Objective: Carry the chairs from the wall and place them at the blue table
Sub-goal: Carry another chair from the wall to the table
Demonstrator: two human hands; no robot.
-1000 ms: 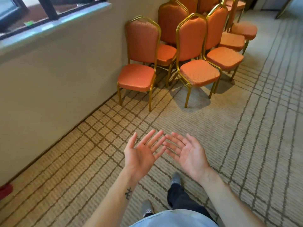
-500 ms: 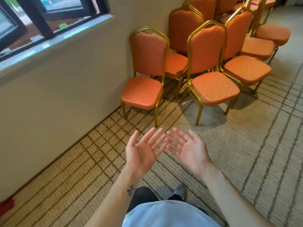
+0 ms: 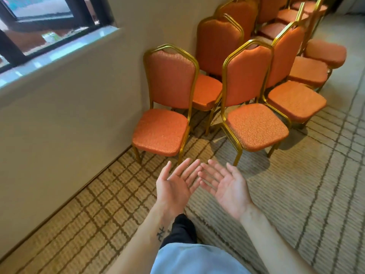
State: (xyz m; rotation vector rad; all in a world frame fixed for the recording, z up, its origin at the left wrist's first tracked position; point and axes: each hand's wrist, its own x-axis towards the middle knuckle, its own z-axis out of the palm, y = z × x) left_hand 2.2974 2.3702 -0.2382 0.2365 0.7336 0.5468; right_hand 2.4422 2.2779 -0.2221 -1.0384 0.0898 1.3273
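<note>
Closer now than a second ago, the chairs fill more of my view and the nearest seats sit just ahead of my fingertips, while my palms have kept the same upturned pose. My left hand (image 3: 173,186) and right hand (image 3: 227,189) are both spread flat, palms up, fingers loose and nearly meeting at the tips, holding nothing. They hover above the patterned carpet (image 3: 296,194), apart from any chair.

Just beyond my left hand stands the nearest chair (image 3: 161,133), upright, its side close against the beige wall (image 3: 69,115), seat facing toward me and its tall gold-framed back rising behind. Beyond my right hand is the second chair (image 3: 256,127), also upright, turned slightly so its seat angles to my right. Its front leg is near my right fingertips but not touching.

Behind these two, more orange chairs (image 3: 296,99) run in a crowded row along the wall away from me. A dark-framed window (image 3: 49,22) sits above the wall at upper left
</note>
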